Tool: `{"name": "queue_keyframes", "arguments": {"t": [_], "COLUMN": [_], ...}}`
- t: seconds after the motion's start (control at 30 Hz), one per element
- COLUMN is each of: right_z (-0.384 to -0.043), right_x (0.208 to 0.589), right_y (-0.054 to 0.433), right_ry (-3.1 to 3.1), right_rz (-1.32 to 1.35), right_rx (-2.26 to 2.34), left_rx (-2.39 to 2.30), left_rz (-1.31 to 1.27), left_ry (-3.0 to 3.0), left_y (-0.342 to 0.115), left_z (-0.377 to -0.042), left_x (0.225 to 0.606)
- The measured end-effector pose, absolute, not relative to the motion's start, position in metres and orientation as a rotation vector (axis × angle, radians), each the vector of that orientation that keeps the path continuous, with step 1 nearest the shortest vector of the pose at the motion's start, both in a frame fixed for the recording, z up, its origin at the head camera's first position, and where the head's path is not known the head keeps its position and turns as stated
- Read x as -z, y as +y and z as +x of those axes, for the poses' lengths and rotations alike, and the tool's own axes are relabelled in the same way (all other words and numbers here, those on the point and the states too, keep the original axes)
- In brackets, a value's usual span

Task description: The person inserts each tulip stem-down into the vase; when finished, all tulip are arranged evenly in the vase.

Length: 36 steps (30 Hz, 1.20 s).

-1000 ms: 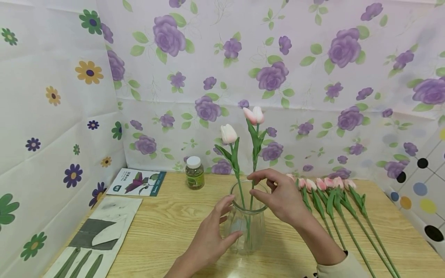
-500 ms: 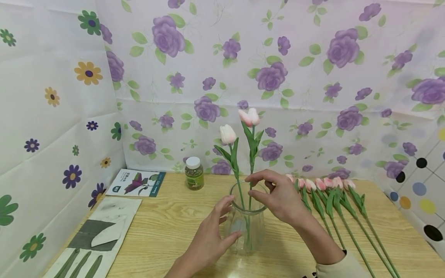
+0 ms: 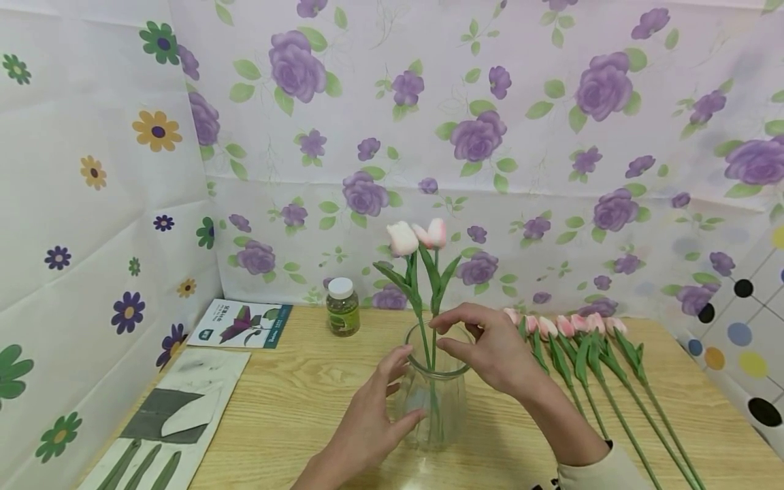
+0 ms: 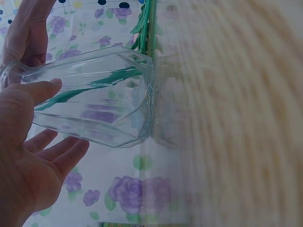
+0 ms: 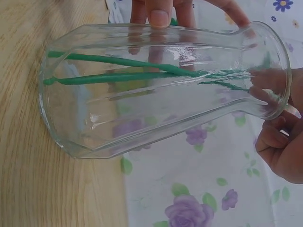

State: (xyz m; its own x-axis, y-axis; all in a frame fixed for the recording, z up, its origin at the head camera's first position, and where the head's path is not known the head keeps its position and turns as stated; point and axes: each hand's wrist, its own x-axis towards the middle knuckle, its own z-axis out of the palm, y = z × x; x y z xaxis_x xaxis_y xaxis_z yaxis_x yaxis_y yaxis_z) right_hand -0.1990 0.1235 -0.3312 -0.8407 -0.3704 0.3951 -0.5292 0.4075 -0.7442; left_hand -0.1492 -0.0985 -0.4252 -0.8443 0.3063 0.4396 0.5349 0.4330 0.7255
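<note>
A clear glass vase (image 3: pixel 454 403) stands upright on the table with two artificial tulips in it. My left hand (image 3: pixel 372 416) holds its left side, thumb and fingers curved around the glass, as the left wrist view also shows. At the vase's mouth, my right hand (image 3: pixel 495 352) pinches the stem of the pink-tinged tulip (image 3: pixel 435 233) between thumb and index finger. The whiter tulip (image 3: pixel 403 239) leans left beside it, their heads nearly touching. Through the glass, green stems (image 5: pixel 111 77) reach the bottom in the right wrist view.
Several pink tulips (image 3: pixel 603 364) lie side by side on the right of the wooden table (image 3: pixel 294 408). Behind the vase is a white-capped jar (image 3: pixel 344 309). A printed card (image 3: pixel 241 323) and a long flat packet (image 3: pixel 174 412) lie left. Patterned cloth (image 3: pixel 380 102) hangs behind.
The pink-tinged tulip has come down and tilted left toward the whiter one, as my right hand shifted slightly left. The whiter bloom has moved little; my left hand stays on the vase.
</note>
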Motion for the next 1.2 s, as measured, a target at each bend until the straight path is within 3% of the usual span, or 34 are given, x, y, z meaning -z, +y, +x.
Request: {"name": "queue_keyframes", "arguments": {"t": [0.67,0.93,1.2], "right_z": [-0.199,-0.209,-0.219], "right_x": [0.325,0.33,0.358], "right_y": [0.139,0.172,0.215], "right_ry": [-2.42,-2.415,-2.555], "right_rz": [0.723,0.617,0.467], "right_rx": [-1.426,-1.402,-1.373], "left_rx": [1.373,1.359,1.36], "left_rz": [-0.733,-0.724,-0.724], "left_ry": [-2.433,-2.43,-2.437], "left_y": [-0.098,-0.097,-0.097], "left_z": [-0.15,-0.149,-0.149], "left_x": [0.426,0.423,0.424]}}
